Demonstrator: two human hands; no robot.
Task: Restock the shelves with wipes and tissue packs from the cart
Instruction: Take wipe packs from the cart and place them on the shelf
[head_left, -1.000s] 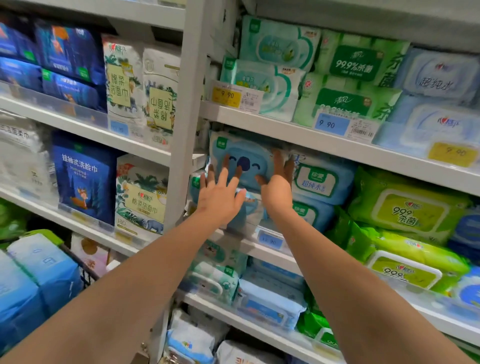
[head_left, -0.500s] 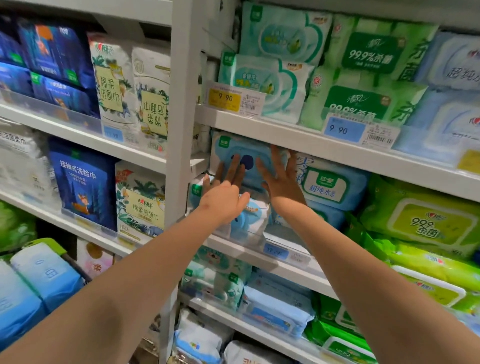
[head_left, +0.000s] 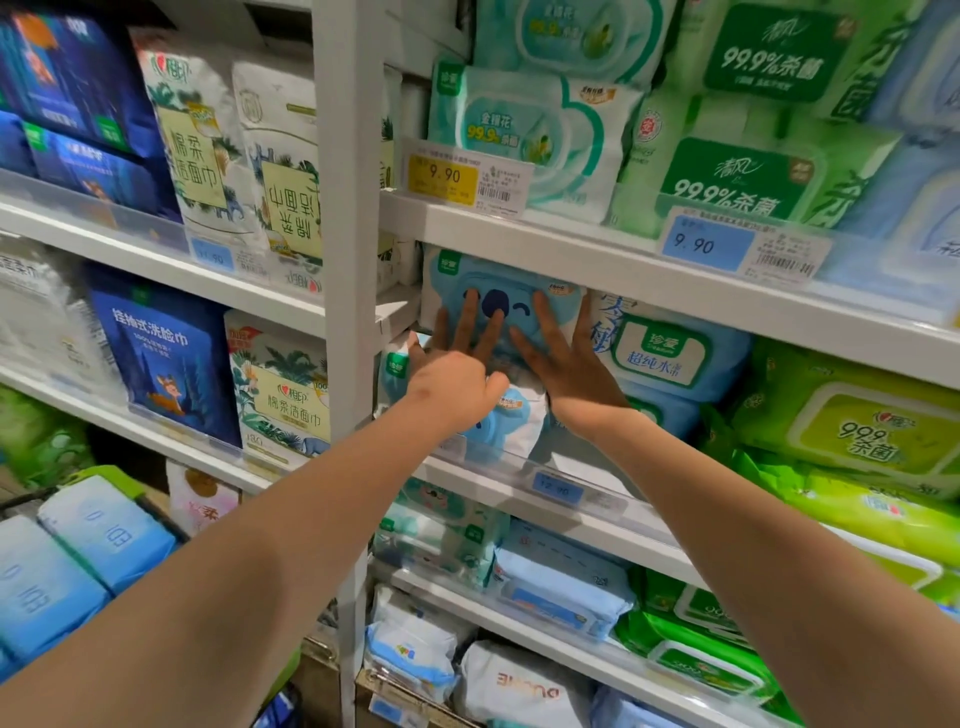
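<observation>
A blue koala-face wipes pack lies on top of a second koala pack on the middle shelf, just right of the white upright post. My left hand presses its straight fingers flat against the upper pack's face. My right hand does the same beside it, fingers spread on the pack's right half. Blue tissue packs sit in the cart at lower left.
The white post splits the shelving. Blue-lidded wipes and green wipes crowd the right of the same shelf. The shelf above carries 9.90 price tags. Tissue boxes fill the left bay.
Both hands have slid further in and up on the upper koala pack, which now sits deeper on the shelf. The view has moved closer to the shelf.
</observation>
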